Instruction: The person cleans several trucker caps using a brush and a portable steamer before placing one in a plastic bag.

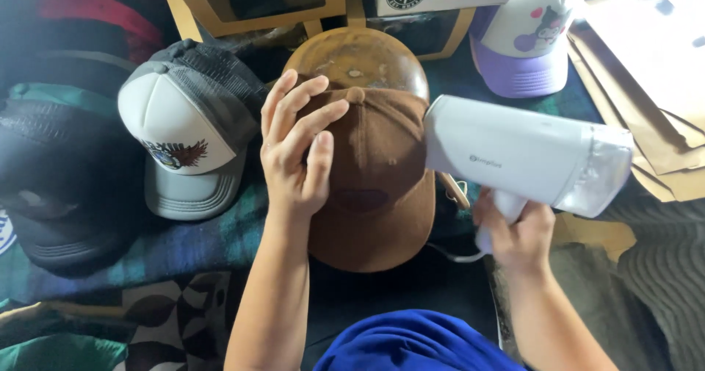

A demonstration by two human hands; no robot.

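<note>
— Brown cap [378,187] is the piece being worked on, right? Where do you see it?

— In the middle of my view, crown seated over a rounded wooden form [352,59], brim pointing near, toward me. Going from the left: a pile of dark caps [59,165] at the far left edge, then a grey-and-white mesh-back cap [183,132] with a printed badge on its front, lying just beside the brown one on a dark plaid cloth [198,242].

— And the hands?

— I see my left hand [297,150] spread flat, fingers apart, pressing on the left side of the brown cap's crown. It grips nothing, just rests on the fabric. My right hand [514,231] is wrapped tight around the handle of a white handheld steamer [525,158], whose nozzle end sits right against the cap's right side.

— Anything past that?

— Far right, a white-and-purple cap [525,40] with a cartoon figure, and flat brown paper bags [646,106] stacked beside it. Behind the form stand windowed cardboard boxes [257,4]. A blue sleeve or shirt [411,345] shows at the near edge.
</note>
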